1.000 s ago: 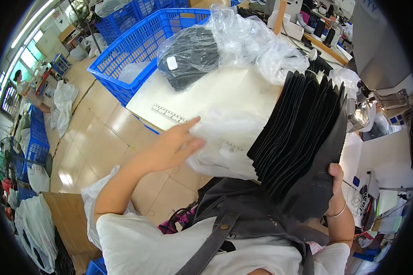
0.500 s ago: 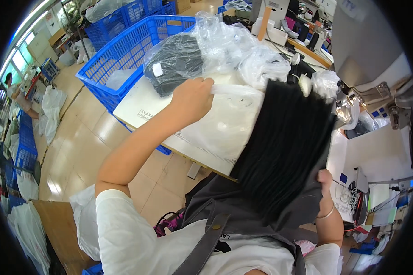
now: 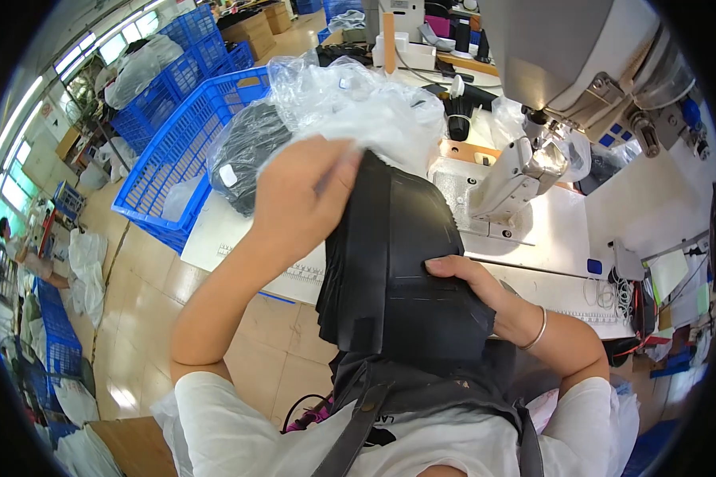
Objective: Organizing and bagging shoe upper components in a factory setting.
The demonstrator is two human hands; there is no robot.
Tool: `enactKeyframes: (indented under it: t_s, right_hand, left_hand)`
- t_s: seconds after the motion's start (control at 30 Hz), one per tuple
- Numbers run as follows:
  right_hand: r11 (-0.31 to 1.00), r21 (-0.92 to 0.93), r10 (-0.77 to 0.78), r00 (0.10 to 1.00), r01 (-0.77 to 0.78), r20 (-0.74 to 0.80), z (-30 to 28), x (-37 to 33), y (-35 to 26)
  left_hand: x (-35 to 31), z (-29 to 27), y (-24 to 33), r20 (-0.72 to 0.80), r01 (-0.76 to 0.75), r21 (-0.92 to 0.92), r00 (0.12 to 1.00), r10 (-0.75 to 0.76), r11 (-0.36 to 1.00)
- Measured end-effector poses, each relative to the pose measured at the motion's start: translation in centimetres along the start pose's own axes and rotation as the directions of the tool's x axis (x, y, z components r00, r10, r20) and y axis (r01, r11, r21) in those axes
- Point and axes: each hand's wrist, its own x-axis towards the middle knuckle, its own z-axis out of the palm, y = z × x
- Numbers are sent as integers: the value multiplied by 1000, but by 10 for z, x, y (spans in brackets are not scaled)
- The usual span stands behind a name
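A thick stack of black, leather-like panels (image 3: 426, 215) stands tilted in front of my body, its top panel showing seams and its layered edges fanning out on the left. My right hand (image 3: 473, 282) grips its right side, thumb pressed on the face and fingers hidden behind. At the stack's upper left corner is my left hand (image 3: 306, 195), blurred, with fingers curled; what is in them, if anything, cannot be made out. Just behind those fingers lies a whitish, smeared clear plastic bag (image 3: 398, 137).
A sewing machine (image 3: 525, 171) stands on the white worktable (image 3: 549, 274) at right. Crumpled clear plastic (image 3: 318, 83) and a bagged dark bundle (image 3: 250, 147) lie at the back left, beside a blue crate (image 3: 163, 147). A black brush-like tool (image 3: 458, 115) stands behind the stack.
The black stack has turned from its edges to its flat face and moved left. The plastic bag has shifted back off the table's front. My right hand has come up onto the face; the view has turned.
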Motion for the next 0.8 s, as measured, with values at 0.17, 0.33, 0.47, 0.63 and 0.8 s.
enactKeyframes:
  t_s: [0.17,0.33,0.47,0.63,0.8]
  right_hand:
    - [999,-53,-5,1000,6,21,6,-3,-2]
    - [990,-54,-130,989,134,67,0,-1,-6]
    - [909,-146,-365,914,391,174,0,11,-3]
    - [957,-33,-279,944,289,177,2,10,-9]
    - [965,70,-261,958,254,122,-12,7,-12]
  left_hand:
    - [15,-11,11,-21,-127,-92,992,126,988]
    - [-7,-4,45,285,-589,60,784,551,806]
    - [-26,-5,60,294,-614,-21,750,592,789]
    - [-19,-23,63,73,-409,442,904,422,798]
    - [-36,-24,14,-284,-223,427,887,364,876]
